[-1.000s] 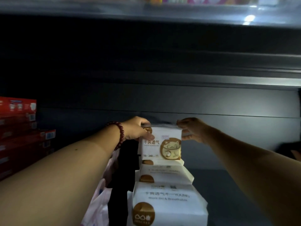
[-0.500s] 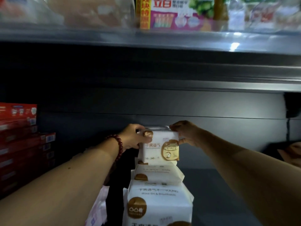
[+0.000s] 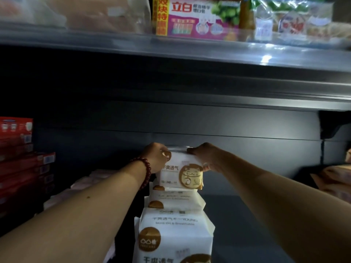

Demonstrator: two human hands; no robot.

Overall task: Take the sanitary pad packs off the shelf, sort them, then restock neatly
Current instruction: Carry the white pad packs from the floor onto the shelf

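Two hands clamped on one white sanitary pad pack (image 3: 180, 173): left hand (image 3: 154, 158) pinching the upper left corner, right hand (image 3: 208, 160) curled round the upper right edge, with a bead bracelet (image 3: 145, 171) at the left wrist. Held upright at the far end of a white row, just beyond the middle pack (image 3: 174, 200) and the front pack (image 3: 174, 234), deep on the dark shelf (image 3: 256, 215). Hard to tell whether seated on the deck or on the neighbour below. Probably restocking, judging by the tidy line and matching faces turned forward (or possibly lifting out; no way to rule that out). Next, most likely: press down square, align the printed face with the row, then let go on both sides together without tipping the pack backward. Red boxes (image 3: 17, 158) stacked at far left, pale pink packs (image 3: 85, 183) near the row.
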